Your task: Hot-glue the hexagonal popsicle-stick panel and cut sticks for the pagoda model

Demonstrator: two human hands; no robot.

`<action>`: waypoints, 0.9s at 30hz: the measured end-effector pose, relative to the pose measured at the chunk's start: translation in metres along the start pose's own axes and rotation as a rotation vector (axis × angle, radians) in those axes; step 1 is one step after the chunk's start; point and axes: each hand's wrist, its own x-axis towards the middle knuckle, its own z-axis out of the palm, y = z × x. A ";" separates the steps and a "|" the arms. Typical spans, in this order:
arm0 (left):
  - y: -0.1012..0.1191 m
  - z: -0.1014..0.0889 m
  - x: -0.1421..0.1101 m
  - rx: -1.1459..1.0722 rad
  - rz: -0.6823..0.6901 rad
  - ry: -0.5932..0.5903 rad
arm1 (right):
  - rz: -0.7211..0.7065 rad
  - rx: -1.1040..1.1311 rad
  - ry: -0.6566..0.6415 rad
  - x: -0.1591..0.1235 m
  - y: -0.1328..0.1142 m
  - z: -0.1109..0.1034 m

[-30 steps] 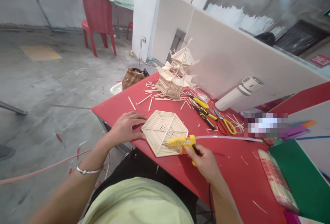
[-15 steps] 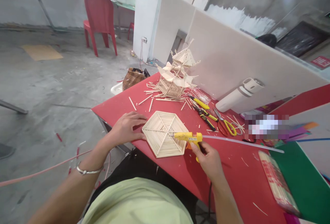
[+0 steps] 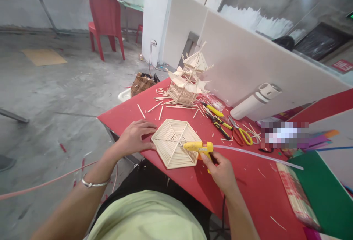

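Observation:
My right hand (image 3: pixel 220 170) is wrapped round the handle of a yellow hot glue gun (image 3: pixel 200 148), and a long translucent glue stick (image 3: pixel 256 155) trails from its back. The nozzle points left, over the middle of a flat hexagonal panel (image 3: pixel 168 153) built from thin wooden sticks, with ribs meeting at its centre. Whether the tip touches the wood I cannot tell. My left hand (image 3: pixel 135 137) rests at the panel's left corner, thumb and fingers apart, the fingertips against or very near its edge. The panel lies flat near the front edge of the red table (image 3: pixel 248 192).
Behind the panel stands a tiered stick pagoda (image 3: pixel 187 81) among loose sticks. To its right lie pliers (image 3: pixel 219 122), scissors (image 3: pixel 242 135) and a white bottle (image 3: pixel 256 102) by the partition (image 3: pixel 220 52). A stick bundle (image 3: pixel 298 194) lies at far right.
The glue gun and my right hand have shifted slightly left over the panel. My left hand and the panel stay essentially where they were.

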 end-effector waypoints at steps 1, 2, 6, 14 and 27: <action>0.000 0.000 0.000 0.002 -0.001 -0.002 | 0.004 -0.008 0.004 -0.001 0.000 -0.001; 0.001 0.000 0.000 0.003 -0.001 -0.004 | 0.007 -0.013 0.009 -0.001 0.000 -0.001; 0.000 0.000 0.002 0.003 0.001 -0.009 | 0.000 -0.012 0.015 0.000 -0.004 0.001; 0.000 0.001 0.001 0.026 -0.004 -0.016 | -0.021 -0.022 0.017 0.004 -0.007 0.003; 0.000 0.000 0.001 -0.011 0.016 0.011 | 0.006 -0.008 -0.042 -0.004 -0.010 -0.007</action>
